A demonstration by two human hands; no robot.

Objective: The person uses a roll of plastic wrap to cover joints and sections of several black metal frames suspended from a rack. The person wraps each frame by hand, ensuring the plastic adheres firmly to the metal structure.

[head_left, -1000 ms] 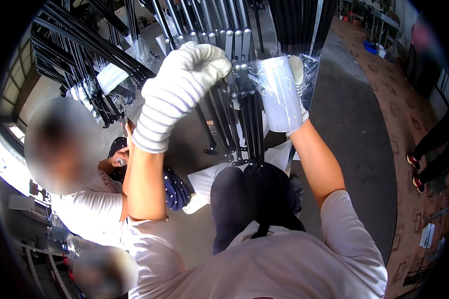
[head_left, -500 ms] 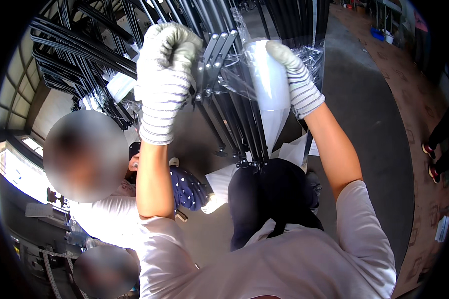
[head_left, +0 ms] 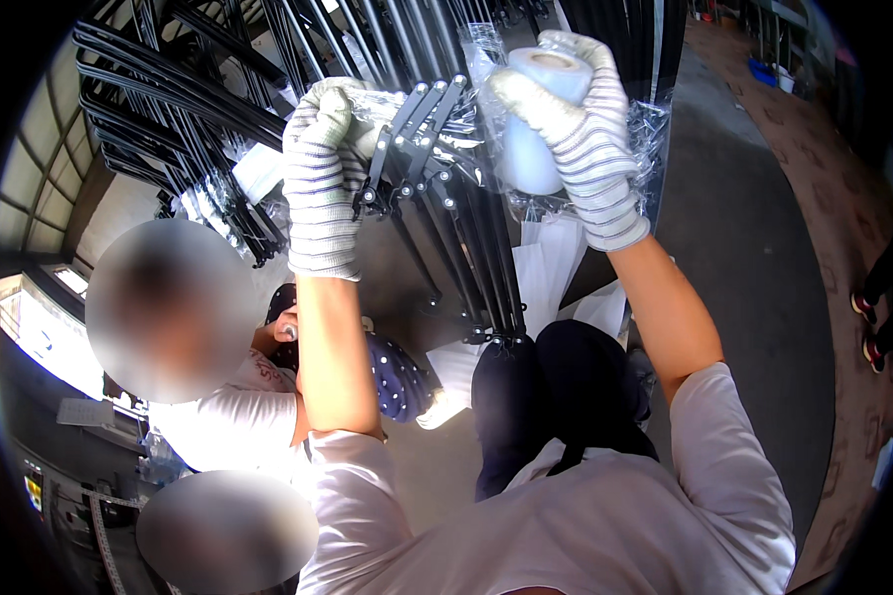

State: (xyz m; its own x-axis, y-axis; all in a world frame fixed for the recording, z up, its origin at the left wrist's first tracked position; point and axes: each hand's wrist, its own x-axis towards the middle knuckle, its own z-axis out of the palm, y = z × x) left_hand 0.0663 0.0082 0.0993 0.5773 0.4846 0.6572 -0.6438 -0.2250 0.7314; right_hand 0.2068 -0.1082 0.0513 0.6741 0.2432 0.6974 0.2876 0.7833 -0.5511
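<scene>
The right hand is clamped around a roll of clear stretch film, its top end uppermost, just right of a bundle of black metal tubes. The left hand curls its fingers at the bundle's left edge (whether they grip film, I cannot tell). Grey floor stretches right of the right forearm to a curved edge with brown patterned flooring. Red print marks a co-worker's shirt, too small to read.

The right hand partly hides the film roll; 2 heads are blurred.
</scene>
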